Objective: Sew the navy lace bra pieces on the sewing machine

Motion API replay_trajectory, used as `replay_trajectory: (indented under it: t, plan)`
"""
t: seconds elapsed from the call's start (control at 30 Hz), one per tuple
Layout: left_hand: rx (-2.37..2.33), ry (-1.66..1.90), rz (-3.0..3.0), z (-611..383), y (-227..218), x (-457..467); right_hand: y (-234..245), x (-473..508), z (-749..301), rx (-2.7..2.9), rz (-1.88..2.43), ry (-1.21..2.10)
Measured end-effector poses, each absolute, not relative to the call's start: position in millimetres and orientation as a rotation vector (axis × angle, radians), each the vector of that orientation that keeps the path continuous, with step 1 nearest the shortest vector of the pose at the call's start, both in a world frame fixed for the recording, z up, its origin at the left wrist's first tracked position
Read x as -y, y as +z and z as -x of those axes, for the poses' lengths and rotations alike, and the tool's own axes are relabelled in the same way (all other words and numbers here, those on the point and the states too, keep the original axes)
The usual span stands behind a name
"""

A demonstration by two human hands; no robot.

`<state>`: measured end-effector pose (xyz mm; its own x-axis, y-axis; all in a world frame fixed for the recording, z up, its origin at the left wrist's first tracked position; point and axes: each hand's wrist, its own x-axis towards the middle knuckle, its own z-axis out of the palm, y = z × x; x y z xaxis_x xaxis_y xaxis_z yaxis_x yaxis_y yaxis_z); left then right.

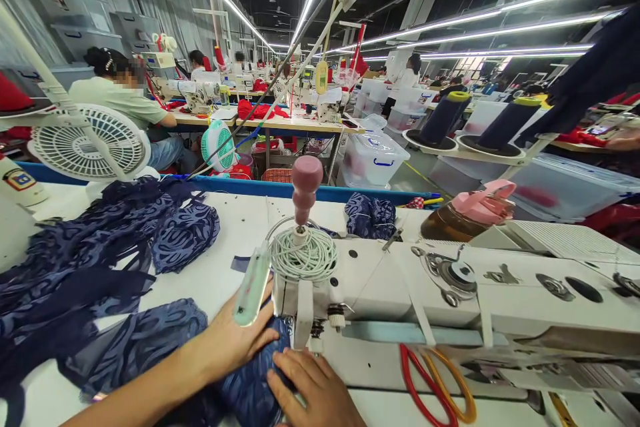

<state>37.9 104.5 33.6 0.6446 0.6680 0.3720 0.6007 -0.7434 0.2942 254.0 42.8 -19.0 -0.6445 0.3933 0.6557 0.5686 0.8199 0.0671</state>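
A piece of navy patterned lace fabric (255, 380) lies bunched under the head of a white sewing machine (380, 287). My left hand (235, 337) rests on its far left side, fingers stretched out and apart; the fingertips are partly hidden by the machine head and a clear guard (251, 287). From the front, my right hand (317, 390) lies on the same fabric with its fingers extended, close to the presser area. The needle itself is hidden. Scissors (427, 387) with red and orange handles lie right of my right hand.
More navy lace pieces (100, 267) spread across the table's left. A tied navy bundle (370, 215) and a pink-lidded bottle (467, 213) stand behind the machine. A pink-handled tool (307, 187) rises from its top. A white fan (90, 143) and a person (120, 100) are beyond.
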Motion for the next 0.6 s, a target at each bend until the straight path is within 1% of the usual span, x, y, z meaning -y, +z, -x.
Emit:
replay_trajectory:
  t: [0.1, 0.2, 0.3, 0.4, 0.6]
  plan:
    - [-1.115, 0.673, -2.656, -39, 24, -80, -24, -39, -248, 2.244, 0.759, -0.361]
    - [-1.084, 0.631, -2.661, -29, 19, -76, -22, -37, -246, 2.230, 0.757, -0.349]
    - [-1.006, 0.553, -2.694, -16, 20, -89, -17, -37, -250, 2.286, 0.708, -0.375]
    - [-0.958, 0.564, -2.731, -7, 22, -105, -15, -36, -256, 2.361, 0.665, -0.392]
    - [-0.890, 0.541, -2.749, -10, 29, -129, -29, -36, -254, 2.347, 0.692, -0.374]
